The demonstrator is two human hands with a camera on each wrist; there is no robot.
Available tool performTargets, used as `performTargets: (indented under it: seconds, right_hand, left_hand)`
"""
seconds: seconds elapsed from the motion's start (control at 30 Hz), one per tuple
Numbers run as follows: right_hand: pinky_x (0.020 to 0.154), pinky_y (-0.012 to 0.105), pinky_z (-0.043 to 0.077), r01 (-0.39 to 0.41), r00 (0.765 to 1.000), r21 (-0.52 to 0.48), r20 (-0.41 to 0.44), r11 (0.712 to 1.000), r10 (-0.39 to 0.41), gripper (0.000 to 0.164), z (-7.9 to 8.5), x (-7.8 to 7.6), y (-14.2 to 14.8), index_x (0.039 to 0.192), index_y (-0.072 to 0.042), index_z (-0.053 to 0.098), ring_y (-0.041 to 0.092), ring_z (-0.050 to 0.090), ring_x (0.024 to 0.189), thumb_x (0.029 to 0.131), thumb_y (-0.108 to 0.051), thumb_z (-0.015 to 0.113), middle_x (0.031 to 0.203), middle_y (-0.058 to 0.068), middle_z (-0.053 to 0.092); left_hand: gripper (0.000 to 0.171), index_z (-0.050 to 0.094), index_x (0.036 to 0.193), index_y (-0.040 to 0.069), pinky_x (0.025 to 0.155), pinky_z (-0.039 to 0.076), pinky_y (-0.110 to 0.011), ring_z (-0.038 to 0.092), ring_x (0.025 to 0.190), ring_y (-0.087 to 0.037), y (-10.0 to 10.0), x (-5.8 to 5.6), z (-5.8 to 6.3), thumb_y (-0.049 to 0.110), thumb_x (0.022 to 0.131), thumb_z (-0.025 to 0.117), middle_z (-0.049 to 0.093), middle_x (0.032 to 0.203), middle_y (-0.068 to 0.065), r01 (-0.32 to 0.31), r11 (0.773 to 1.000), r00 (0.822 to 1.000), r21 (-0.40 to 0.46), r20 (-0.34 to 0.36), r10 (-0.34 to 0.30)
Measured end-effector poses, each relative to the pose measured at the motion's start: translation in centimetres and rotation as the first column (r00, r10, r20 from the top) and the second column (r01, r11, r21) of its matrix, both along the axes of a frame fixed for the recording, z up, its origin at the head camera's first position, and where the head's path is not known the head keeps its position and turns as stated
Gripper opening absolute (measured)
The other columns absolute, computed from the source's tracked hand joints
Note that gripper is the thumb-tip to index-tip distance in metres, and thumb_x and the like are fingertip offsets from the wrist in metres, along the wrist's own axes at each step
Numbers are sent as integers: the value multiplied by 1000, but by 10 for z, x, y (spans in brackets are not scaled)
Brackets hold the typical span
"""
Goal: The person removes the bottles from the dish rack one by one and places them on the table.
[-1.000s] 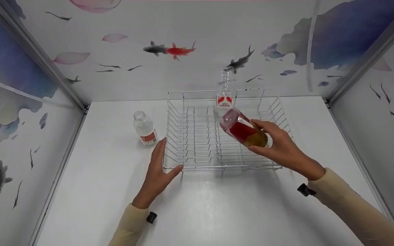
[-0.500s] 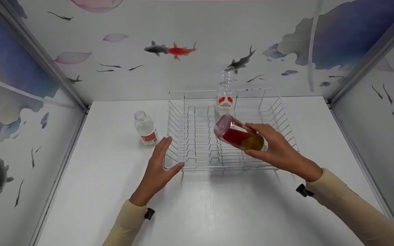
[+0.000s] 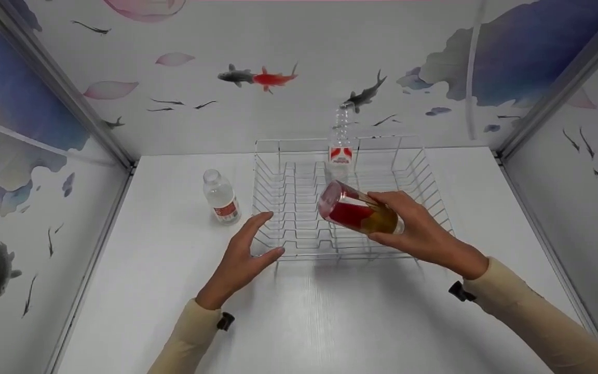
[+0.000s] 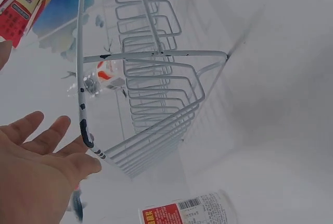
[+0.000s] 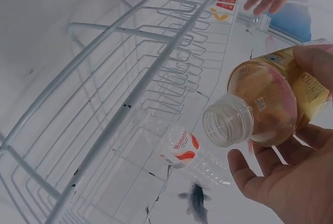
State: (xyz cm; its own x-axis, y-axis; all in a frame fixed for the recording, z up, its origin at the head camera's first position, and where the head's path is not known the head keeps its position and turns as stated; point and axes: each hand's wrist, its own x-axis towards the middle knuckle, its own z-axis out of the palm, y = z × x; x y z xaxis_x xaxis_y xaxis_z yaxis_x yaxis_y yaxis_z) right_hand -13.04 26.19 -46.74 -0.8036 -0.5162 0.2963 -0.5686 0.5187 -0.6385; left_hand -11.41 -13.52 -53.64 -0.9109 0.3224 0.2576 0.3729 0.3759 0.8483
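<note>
My right hand [image 3: 426, 228] grips a plastic bottle [image 3: 356, 212] with a red and yellow label and holds it tilted above a white wire dish rack [image 3: 299, 255]. Its base points to the left; in the right wrist view its open, uncapped mouth [image 5: 226, 122] shows. Fingers spread apart, my left hand [image 3: 234, 265] hovers at the rack's front left corner and holds nothing. Inside the rack, toward the back, stands a clear bottle [image 3: 340, 156] with a red and white label. Another clear bottle [image 3: 220, 196], with a red label, stands on the table left of the rack.
The white table [image 3: 309, 317] is bounded at the back and sides by panels [image 3: 299, 114] printed with fish and petals. Upright wire loops [image 4: 161, 83] run in rows inside the rack.
My right hand has moved the tilted bottle left and a little toward me, turning it more level. My left hand has drifted slightly right, over the rack's corner. The two clear bottles have stayed put.
</note>
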Motion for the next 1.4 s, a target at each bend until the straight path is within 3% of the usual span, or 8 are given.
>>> performTargets:
  seconds: [0.4,0.6,0.77,1.1,1.4]
  right_hand:
    - [103,30,60,-27,999,-1,18,1000,27,85,4,5,-5,161,-16,53,21,53,139,88,-15,95,154,0,60]
    - [102,32,60,-35,999,19,30,999,34,85,7,7,-8,161,-16,52,20,53,138,88,-15,96,154,-1,59]
    - [101,33,61,-43,998,17,37,999,43,86,9,8,-9,161,-15,52,21,53,139,87,-14,96,155,-1,59]
    - [100,31,60,-62,998,23,10,998,62,83,9,11,-9,159,-11,54,18,54,133,87,-11,96,152,1,61]
    - [99,36,60,-89,995,47,-38,995,91,77,12,11,-11,155,-12,58,17,54,131,88,-15,96,150,-2,63]
  left_hand:
    - [75,51,164,13,130,35,-59,46,157,-29,3,-2,15,26,99,86,53,166,-10,66,998,997,20,43,-66]
    - [75,51,164,13,129,37,-58,48,155,-28,5,-3,20,28,99,86,53,166,-5,96,995,993,2,65,-96]
    - [72,52,162,10,127,40,-58,50,154,-29,7,-4,25,23,99,85,54,166,-10,121,992,989,31,76,-123]
    - [71,51,162,7,126,42,-56,48,155,-29,14,-6,36,26,101,83,53,166,-11,174,983,980,59,83,-179]
    - [72,50,164,13,124,45,-56,48,155,-27,21,-7,43,23,100,84,52,167,-5,220,973,969,64,98,-226]
